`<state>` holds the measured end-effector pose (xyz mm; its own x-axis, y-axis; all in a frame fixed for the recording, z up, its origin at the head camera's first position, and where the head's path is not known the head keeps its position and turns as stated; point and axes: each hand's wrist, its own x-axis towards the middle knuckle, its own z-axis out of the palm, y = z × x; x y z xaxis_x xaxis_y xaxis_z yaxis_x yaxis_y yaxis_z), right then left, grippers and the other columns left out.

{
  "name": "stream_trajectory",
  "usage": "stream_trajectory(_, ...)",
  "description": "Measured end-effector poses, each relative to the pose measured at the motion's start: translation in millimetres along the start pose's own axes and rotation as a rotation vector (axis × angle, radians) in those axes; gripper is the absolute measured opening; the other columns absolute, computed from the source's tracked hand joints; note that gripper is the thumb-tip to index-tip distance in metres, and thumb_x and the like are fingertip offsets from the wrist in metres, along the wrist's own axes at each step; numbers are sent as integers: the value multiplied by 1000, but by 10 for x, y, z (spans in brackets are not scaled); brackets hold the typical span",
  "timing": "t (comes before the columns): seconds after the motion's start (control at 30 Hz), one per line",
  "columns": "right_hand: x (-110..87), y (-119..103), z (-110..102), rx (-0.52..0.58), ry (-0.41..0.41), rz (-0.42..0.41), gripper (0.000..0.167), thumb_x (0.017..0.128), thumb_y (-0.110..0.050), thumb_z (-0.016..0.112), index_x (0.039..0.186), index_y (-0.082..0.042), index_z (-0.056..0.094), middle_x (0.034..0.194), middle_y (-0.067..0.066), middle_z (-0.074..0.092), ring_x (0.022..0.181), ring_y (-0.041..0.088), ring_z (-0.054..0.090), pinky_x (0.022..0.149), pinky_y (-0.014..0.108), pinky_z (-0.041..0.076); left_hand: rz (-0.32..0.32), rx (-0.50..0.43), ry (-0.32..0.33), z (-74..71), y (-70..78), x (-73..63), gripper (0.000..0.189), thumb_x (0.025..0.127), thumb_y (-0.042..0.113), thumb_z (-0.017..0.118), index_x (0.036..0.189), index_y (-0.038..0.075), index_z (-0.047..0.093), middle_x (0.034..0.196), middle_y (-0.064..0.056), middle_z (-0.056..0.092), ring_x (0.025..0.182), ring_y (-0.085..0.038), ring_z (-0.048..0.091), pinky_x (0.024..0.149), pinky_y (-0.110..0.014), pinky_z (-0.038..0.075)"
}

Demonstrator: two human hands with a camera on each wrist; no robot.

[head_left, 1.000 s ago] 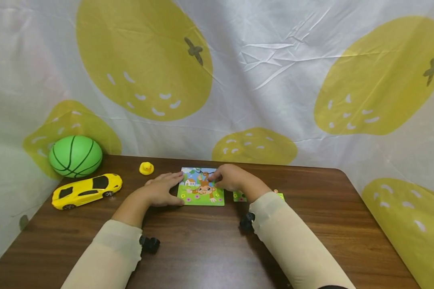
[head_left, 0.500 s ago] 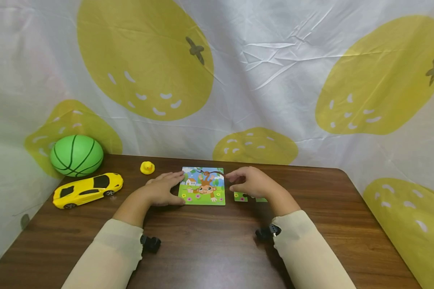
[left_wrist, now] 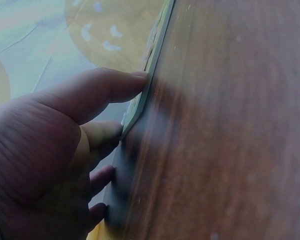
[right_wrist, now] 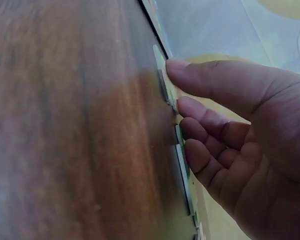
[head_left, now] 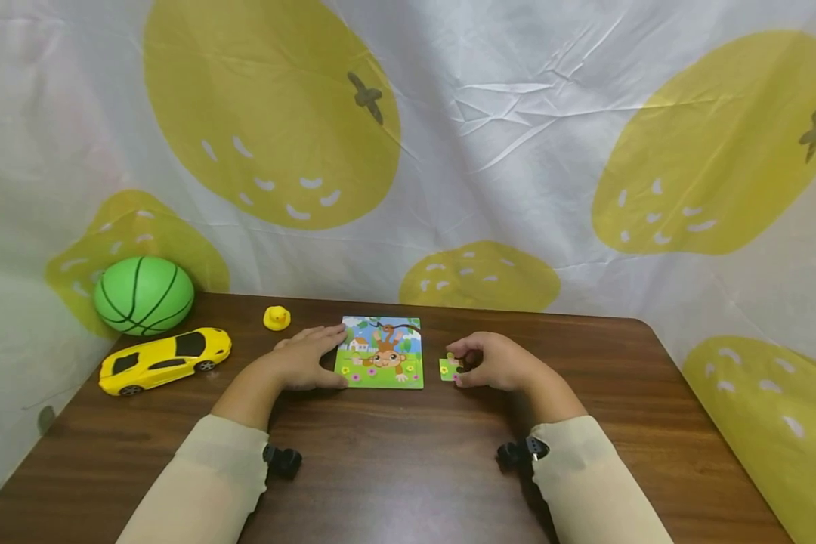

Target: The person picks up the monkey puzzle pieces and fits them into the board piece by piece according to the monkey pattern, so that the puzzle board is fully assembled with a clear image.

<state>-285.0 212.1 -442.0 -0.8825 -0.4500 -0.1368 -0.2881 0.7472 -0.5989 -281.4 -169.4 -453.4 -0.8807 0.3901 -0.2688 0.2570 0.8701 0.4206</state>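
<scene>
A square jigsaw puzzle with a cartoon monkey lies flat on the table. My left hand rests at its left side, thumb near the lower corner and fingers at the upper one. In the left wrist view the thumb touches the puzzle's thin edge. Just right of the puzzle, my right hand pinches a small green puzzle piece between thumb and index finger, the other fingers curled. The right wrist view shows more loose pieces under those curled fingers; the hand hides them in the head view.
To the left are a yellow toy car, a green ball with black lines and a small yellow rubber duck. A white cloth with yellow fruit prints hangs behind the brown wooden table.
My right hand has left the puzzle, moving right and then nearer to me, onto the loose piece. The left hand has stayed at the puzzle's left side.
</scene>
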Motion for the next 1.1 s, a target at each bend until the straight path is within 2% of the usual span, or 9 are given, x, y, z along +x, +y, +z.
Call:
stream_trajectory(0.17, 10, 10, 20, -20, 4, 14, 52, 82, -17, 93, 131, -11, 76, 115, 2, 76, 111, 21, 68, 102, 46, 57, 1, -1, 4, 11, -3, 2, 100, 90, 58, 75, 171, 22, 29, 181, -2, 21, 167, -42, 16, 124, -79, 19)
stream_trajectory(0.4, 18, -19, 35, -44, 6, 37, 43, 81, -15, 93, 121, -13, 79, 110, 1, 76, 108, 20, 68, 101, 46, 57, 11, -3, 5, 16, -4, 0, 101, 90, 58, 75, 172, 22, 28, 181, -3, 21, 167, -44, 16, 124, -81, 17)
stream_trajectory(0.57, 23, -59, 33, -70, 15, 37, 40, 80, -15, 92, 118, -12, 80, 107, 1, 77, 102, 18, 68, 96, 42, 58, 11, 0, 4, 7, -2, 0, 101, 90, 58, 75, 172, 22, 28, 181, -3, 21, 167, -44, 16, 124, -80, 17)
stream_trajectory(0.7, 14, -84, 30, -72, 27, 15, 40, 81, -15, 91, 119, -11, 80, 107, 1, 77, 100, 17, 67, 94, 40, 58, 10, 0, 2, 5, -1, -2, 101, 90, 58, 75, 172, 22, 28, 181, -3, 21, 167, -44, 16, 124, -80, 17)
stream_trajectory(0.83, 12, -110, 36, -63, 52, -42, 42, 85, -18, 89, 125, -12, 79, 114, 1, 77, 103, 17, 67, 94, 39, 58, 6, 0, 2, 3, 1, -5, 101, 90, 58, 75, 171, 22, 29, 181, -2, 21, 167, -43, 16, 124, -80, 18)
stream_trajectory(1.1, 71, -282, 81, 52, 65, -120, 48, 85, -21, 89, 131, -13, 77, 115, 0, 77, 101, 15, 66, 87, 33, 56, 4, 1, -2, -9, 6, -15, 100, 90, 58, 74, 171, 22, 29, 182, -1, 21, 167, -42, 16, 124, -79, 20)
